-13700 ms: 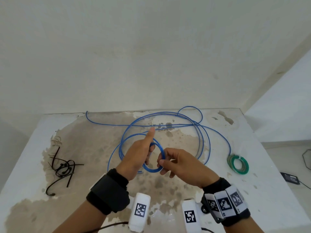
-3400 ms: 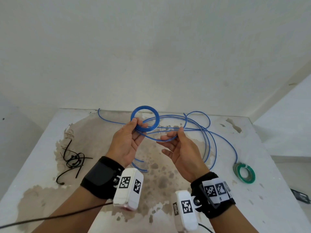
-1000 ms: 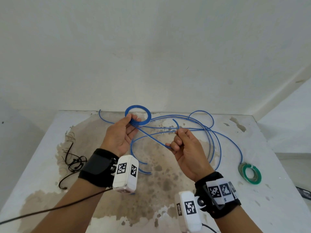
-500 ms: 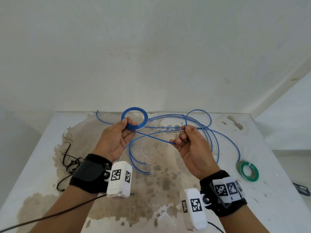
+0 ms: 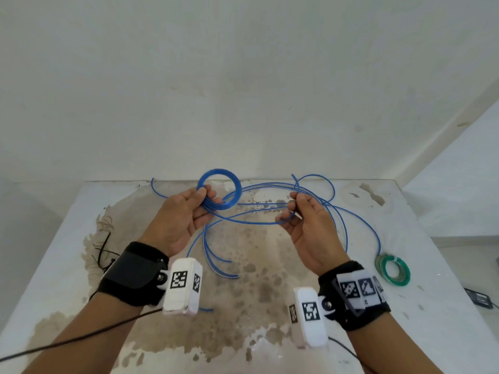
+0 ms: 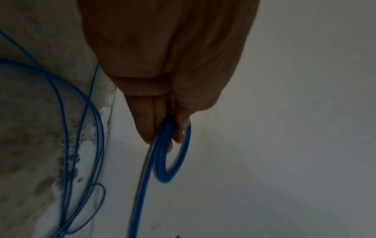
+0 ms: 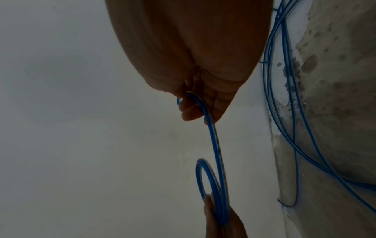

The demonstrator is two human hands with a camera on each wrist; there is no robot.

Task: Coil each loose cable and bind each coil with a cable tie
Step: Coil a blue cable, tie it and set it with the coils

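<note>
My left hand (image 5: 198, 205) pinches a small coil of blue cable (image 5: 232, 179) (image 6: 179, 159) (image 7: 205, 177), held upright above the table (image 5: 445, 306). From the coil a loose strand (image 5: 251, 222) (image 7: 212, 140) runs right to my right hand (image 5: 293, 209), which pinches it between thumb and fingers. The rest of the blue cable (image 5: 348, 220) (image 6: 65, 112) (image 7: 293, 112) lies in wide loops on the table behind and below my hands. Black cable ties (image 5: 101, 256) lie in a pile at the left of the table.
A green cable coil (image 5: 393, 269) with a white tie lies on the table at the right. A small dark device (image 5: 479, 296) sits on the floor beyond the table's right edge. A white wall stands right behind the stained tabletop.
The left hand still holds the coil, which has grown over the seconds. The right hand has moved a little right and up along the strand, drawing it out between the hands.
</note>
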